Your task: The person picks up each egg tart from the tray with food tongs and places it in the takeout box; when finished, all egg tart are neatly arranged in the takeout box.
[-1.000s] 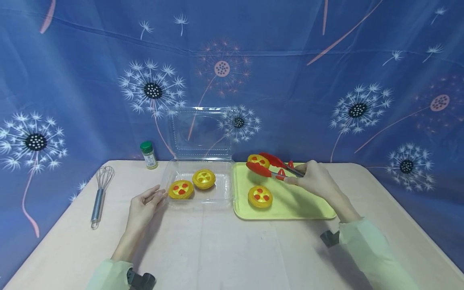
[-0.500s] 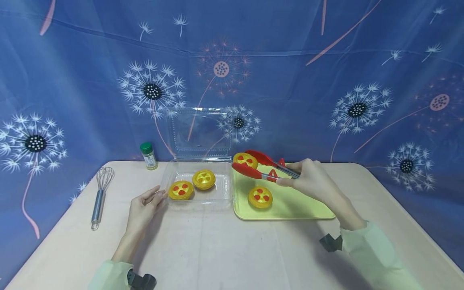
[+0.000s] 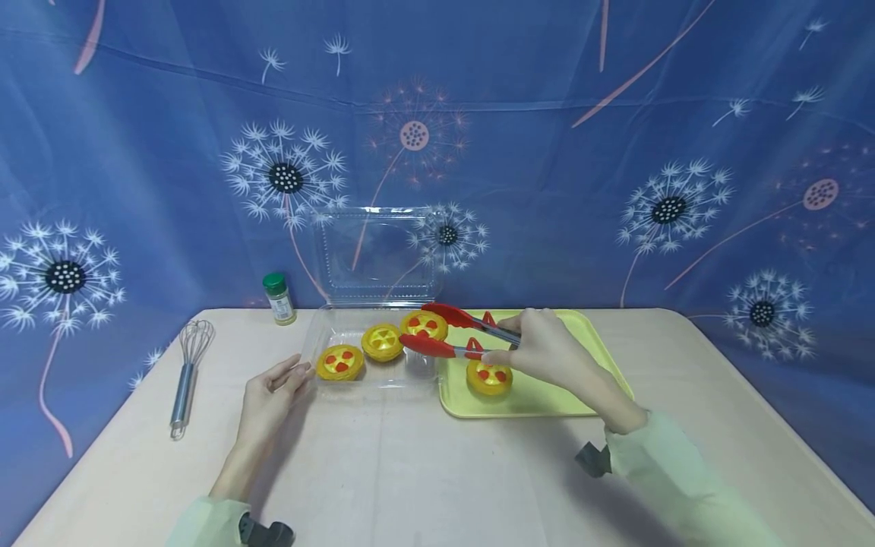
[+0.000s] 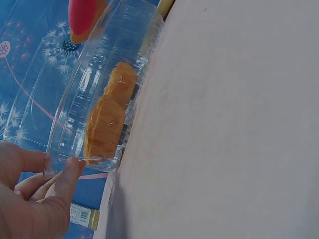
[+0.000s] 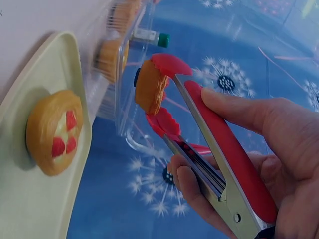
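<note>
My right hand (image 3: pixel 557 353) grips red-tipped metal tongs (image 5: pixel 227 157), thumb on one arm and fingers on the other. Between the tong heads is an egg tart (image 5: pixel 149 87) with red pieces on top, held over the right side of the clear hinged plastic box (image 3: pixel 372 380). Inside that box lie two more tarts, one red-topped (image 3: pixel 339 363) and one all yellow (image 3: pixel 382 343). My left hand (image 3: pixel 270 399) pinches the box's left rim between thumb and fingers, as the left wrist view shows. The box's lid (image 3: pixel 376 254) stands raised at the back.
A pale yellow tray (image 3: pixel 540 403) sits right of the box, bearing one red-topped tart (image 5: pixel 55 132). At the left lie a whisk (image 3: pixel 184 387) and a green-capped seasoning bottle (image 3: pixel 279 300). A blue dandelion-print cloth (image 3: pixel 519 152) hangs behind the table.
My right hand has carried the tart in the tongs leftward, from above the tray's back left corner to over the box. My left hand stays at the box's rim.
</note>
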Motion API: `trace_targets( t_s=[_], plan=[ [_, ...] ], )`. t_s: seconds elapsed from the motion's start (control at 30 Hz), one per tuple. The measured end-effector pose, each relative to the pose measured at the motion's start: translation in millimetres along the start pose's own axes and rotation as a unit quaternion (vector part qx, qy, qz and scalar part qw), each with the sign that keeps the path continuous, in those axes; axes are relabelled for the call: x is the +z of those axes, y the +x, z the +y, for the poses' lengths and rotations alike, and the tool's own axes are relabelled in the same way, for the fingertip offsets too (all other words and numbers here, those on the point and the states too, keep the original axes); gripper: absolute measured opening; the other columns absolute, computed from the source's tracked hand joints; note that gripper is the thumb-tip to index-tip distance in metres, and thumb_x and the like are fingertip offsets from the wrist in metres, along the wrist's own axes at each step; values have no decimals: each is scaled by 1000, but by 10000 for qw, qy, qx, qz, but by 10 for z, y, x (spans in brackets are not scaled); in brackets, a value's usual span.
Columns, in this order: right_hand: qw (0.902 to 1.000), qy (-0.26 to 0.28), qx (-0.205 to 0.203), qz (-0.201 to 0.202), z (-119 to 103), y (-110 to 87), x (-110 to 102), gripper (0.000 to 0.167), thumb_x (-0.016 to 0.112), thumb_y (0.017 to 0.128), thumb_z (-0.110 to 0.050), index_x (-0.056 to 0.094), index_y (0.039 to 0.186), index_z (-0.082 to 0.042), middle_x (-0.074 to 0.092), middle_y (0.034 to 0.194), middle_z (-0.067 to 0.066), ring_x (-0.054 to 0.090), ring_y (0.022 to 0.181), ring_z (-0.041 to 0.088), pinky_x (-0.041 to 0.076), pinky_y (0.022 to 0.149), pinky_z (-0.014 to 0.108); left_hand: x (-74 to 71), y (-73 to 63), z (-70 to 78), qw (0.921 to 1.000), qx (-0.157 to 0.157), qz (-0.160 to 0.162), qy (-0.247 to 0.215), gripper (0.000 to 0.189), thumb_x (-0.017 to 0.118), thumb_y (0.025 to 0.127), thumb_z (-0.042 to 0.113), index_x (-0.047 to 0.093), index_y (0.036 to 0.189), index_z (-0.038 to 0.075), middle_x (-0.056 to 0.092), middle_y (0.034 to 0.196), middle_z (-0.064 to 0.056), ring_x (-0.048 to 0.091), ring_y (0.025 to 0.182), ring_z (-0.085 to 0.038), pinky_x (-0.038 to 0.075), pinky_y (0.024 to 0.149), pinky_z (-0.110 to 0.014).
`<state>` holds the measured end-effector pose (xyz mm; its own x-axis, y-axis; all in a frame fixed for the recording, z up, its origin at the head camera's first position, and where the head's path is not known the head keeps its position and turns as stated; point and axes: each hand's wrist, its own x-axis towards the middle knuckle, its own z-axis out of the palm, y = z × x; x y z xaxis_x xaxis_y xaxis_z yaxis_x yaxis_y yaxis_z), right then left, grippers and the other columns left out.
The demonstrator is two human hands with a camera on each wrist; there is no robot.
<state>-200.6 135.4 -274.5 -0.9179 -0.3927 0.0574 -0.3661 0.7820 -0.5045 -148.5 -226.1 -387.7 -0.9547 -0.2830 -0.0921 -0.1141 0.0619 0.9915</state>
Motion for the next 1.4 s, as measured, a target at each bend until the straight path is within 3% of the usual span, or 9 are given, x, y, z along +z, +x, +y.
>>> trace_targets(
  t_s=[0.1,0.3,0.73,1.03,1.4],
  plan=[
    [9999,-67,-109,-42,-52,31,60,20,82,78,-24,67,78,-11,28,49,-6,21,43,10,13,41,19,-6,-3,-6,10000,-3,10,-15,48,47,104,12,35,146,-6,43,144,-28,61,87,12,53,93,-14],
    [9994,-189,-10,-273,-130,79,167,20,82,77,-25,67,78,-11,38,47,-7,30,42,9,17,41,19,-16,-9,-8,10000,-21,-9,9,48,47,104,12,35,147,-5,43,144,-27,61,89,12,53,94,-14],
    [9968,-733,75,-312,-263,163,272,28,85,75,-29,64,71,-10,31,46,-5,30,40,10,19,40,19,-33,-9,2,10000,42,-6,5,47,46,104,11,35,146,-7,43,143,-29,62,90,11,52,94,-15],
    [9948,-1003,-98,-156,-293,207,291,48,83,76,-29,42,54,-14,28,47,-5,28,40,10,16,39,21,-30,2,13,10000,83,-20,0,47,45,104,11,35,146,-8,43,143,-29,61,87,13,52,93,-13],
    [9950,-974,-44,-198,-264,294,342,38,83,76,-31,55,60,-12,46,42,-3,37,39,11,21,38,21,-22,13,13,9999,34,-32,-102,46,44,104,9,34,146,-8,43,143,-30,61,87,12,52,95,-15]
  ],
)
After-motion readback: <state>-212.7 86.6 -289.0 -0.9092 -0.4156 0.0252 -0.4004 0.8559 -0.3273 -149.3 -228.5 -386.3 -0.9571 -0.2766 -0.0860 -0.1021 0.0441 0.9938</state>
